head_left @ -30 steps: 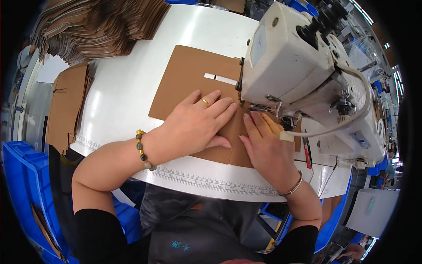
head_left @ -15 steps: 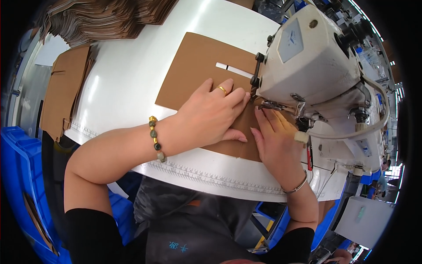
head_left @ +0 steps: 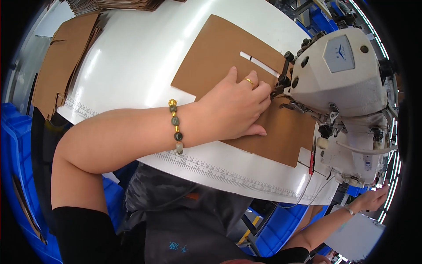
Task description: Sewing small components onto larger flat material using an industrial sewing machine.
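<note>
A brown sheet panel [head_left: 281,136], perhaps leather or card, lies flat on the white sewing table, with a narrow slot cut through it and notched corners. My left hand [head_left: 239,105] rests on it, thumb apart from the other fingers, pressing beside the needle area. The fingertips are close to the presser foot of the white sewing machine [head_left: 334,75], and part of the panel is under the machine head. My right hand [head_left: 371,200] is off the panel, raised at the machine's right side, its fingers loosely bent with nothing visible in them.
Stacked brown panels [head_left: 66,57] lie at the table's left, with another pile [head_left: 118,3] at the far edge. A printed ruler [head_left: 220,175] runs along the near edge. A small red-handled tool [head_left: 312,162] lies right of the panel. Blue bins [head_left: 22,145] stand below left.
My right hand has left the panel and moved out to the right, beyond the machine. My left hand stays on the panel. The whole view has shifted.
</note>
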The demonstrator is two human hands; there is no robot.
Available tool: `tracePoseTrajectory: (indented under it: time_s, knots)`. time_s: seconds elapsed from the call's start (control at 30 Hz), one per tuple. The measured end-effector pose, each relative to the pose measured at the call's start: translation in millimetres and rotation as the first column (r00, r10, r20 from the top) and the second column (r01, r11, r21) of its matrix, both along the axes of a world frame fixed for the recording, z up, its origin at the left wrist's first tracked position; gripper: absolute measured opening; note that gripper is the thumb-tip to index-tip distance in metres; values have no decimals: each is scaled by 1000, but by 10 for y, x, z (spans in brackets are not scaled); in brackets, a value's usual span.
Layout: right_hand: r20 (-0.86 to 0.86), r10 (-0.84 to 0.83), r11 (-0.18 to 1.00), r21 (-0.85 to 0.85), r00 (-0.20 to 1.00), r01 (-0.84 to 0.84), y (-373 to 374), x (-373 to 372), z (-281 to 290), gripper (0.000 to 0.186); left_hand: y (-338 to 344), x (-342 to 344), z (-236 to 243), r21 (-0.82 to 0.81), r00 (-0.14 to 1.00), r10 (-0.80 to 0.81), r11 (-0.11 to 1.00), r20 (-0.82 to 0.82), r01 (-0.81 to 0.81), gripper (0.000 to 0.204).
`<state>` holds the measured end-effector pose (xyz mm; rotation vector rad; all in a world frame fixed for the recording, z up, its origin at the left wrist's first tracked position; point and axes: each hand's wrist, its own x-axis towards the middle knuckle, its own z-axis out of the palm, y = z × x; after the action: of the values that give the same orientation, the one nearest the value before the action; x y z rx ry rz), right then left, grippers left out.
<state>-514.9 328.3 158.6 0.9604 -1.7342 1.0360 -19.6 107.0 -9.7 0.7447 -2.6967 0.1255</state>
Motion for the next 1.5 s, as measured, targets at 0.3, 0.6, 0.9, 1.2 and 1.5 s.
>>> tracePoseTrajectory:
  time_s: [0.3, 0.6, 0.9, 1.2, 1.5]
  knots:
    - [778, 277, 960, -247, 564, -130, 505, -1867, -482, 58, -30, 1, -39, 32, 999, -22, 999, -43, 24, 70]
    - [685, 450, 889, -400, 572, -220, 393, -1321, -724, 59, -64, 49, -54, 18, 997, -47, 999, -69, 48, 68]
    - [682, 416, 909, -330, 602, -255, 356, -1211, -771, 57, -63, 38, -51, 37, 996, -46, 998, -72, 48, 66]
    - [692, 416, 908, -342, 590, -240, 348, -1136, -782, 57, -64, 53, -45, 39, 996, -37, 998, -79, 40, 65]
    - [652, 464, 883, -399, 600, -249, 255, -914, -812, 55, -68, 63, -30, 27, 997, -23, 999, -75, 25, 64]
